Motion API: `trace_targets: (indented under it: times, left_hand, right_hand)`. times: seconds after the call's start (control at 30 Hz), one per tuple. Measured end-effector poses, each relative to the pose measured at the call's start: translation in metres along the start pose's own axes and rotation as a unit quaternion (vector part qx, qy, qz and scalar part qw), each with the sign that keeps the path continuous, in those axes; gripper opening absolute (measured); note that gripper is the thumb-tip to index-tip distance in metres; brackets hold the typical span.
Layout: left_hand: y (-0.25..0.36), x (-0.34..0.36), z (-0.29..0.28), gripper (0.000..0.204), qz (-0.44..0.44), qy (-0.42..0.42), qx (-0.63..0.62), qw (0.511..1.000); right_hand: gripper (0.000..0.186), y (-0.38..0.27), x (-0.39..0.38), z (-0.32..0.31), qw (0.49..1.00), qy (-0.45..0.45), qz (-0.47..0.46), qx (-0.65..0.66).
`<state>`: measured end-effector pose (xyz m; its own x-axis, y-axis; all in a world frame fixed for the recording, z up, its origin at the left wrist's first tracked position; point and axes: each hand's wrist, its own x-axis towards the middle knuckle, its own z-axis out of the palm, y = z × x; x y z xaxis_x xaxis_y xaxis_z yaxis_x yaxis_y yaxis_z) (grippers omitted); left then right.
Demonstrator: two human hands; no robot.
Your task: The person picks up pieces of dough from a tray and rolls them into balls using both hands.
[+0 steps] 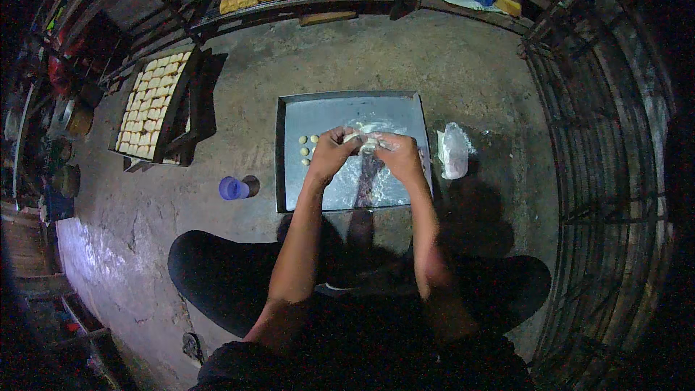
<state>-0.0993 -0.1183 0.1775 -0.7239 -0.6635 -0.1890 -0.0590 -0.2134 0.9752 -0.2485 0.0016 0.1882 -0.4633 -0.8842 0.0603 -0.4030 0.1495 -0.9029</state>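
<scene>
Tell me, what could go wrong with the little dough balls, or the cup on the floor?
The left hand is right beside the dough balls on the tray, so it might bump or squash one. The cup stands near the left knee, so a shifting leg could knock it over.
</scene>
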Motion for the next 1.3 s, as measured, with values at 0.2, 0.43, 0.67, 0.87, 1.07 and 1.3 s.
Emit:
trace_targets:
  times: [0.2, 0.43, 0.67, 0.87, 1.07, 1.3]
  left_hand:
    - [0.010, -0.002, 0.005, 0.015, 0.021, 0.035, 0.017, 0.999]
    - [0.007, -0.001, 0.009, 0.039, 0.147, -0.023, 0.168, 0.974]
    - [0.013, 0.002, 0.002, 0.045, 0.168, -0.018, 0.270, 0.948]
    - [0.010, 0.000, -0.006, 0.039, 0.177, 0.009, 0.267, 0.947]
    - [0.021, -0.005, -0.011, 0.034, 0.138, -0.036, 0.256, 0.956]
    - [0.007, -0.005, -0.014, 0.025, 0.138, -0.030, 0.259, 0.956]
  right_hand:
    - [0.027, 0.011, 0.004, 0.005, 0.993, 0.017, 0.015, 0.116]
    - [0.026, 0.020, 0.008, 0.001, 0.983, 0.008, 0.056, 0.177]
    - [0.031, 0.008, 0.011, -0.003, 0.972, -0.025, -0.004, 0.234]
    - [0.040, 0.005, 0.017, -0.005, 0.991, -0.072, -0.043, 0.102]
    - [0.028, -0.001, 0.016, -0.005, 0.996, -0.067, -0.028, 0.059]
    - [0.022, -0.002, 0.010, -0.003, 0.995, -0.040, 0.027, 0.083]
